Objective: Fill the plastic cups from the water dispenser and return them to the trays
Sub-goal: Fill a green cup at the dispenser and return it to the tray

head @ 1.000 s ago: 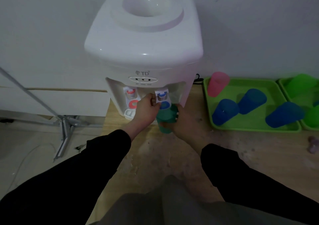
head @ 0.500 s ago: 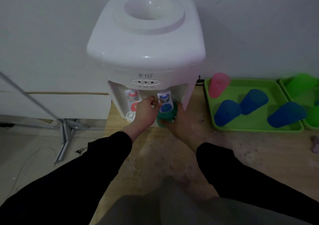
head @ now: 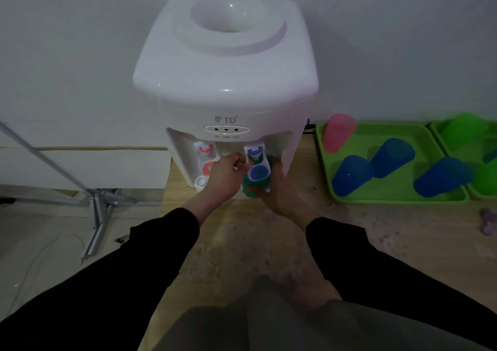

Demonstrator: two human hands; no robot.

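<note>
While your left hand is pinching the tap, your right hand is gripping the cup beneath to catch water.

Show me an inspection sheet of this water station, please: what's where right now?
Surface: wooden tabletop, stained.
Job's things: white water dispenser; teal cup under its blue tap; green tray with a pink cup and three blue cups; second green tray with green cups.
Clutter: small purplish object near the right edge.
Hands: left hand pinches the blue tap's lever; right hand holds the teal cup.
Cables: black cable behind the dispenser; pale cord on the floor.
Surroundings: white wall, metal stand at left.
</note>
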